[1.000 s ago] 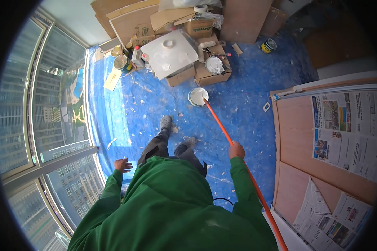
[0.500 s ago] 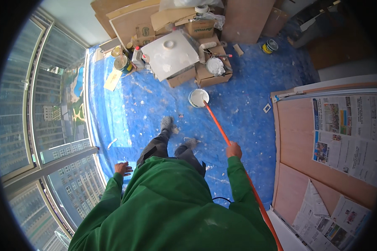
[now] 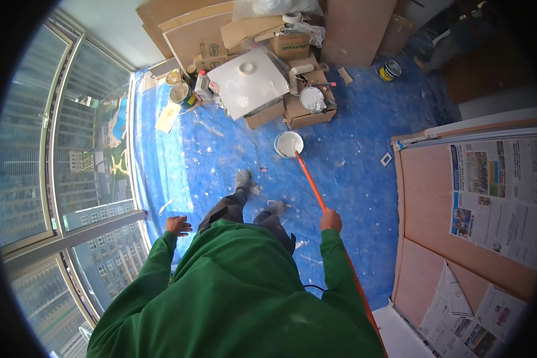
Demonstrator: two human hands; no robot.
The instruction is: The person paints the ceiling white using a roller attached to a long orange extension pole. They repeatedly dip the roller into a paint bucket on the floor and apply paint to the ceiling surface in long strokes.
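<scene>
Orange is the one pole (image 3: 311,183); around it I count one bucket (image 3: 277,149), two grey shoes (image 3: 243,179) and two bare hands — all above or on a blue sheet (image 3: 355,179). One tin (image 3: 388,73) with a yellow band stands farther off, to the right. The pole is slim, straight and evenly coloured, partly hidden by the right sleeve (image 3: 338,259). Its far end meets the bucket at the near right rim; what sits on that tip is too small to tell. The long axis slants from the lower edge, on the person's right, forward and leftward — pointing away from the body. The right hand (image 3: 330,221) is clamped around the pole; the left hand (image 3: 178,226) hangs well apart, fingers loosely spread.
</scene>
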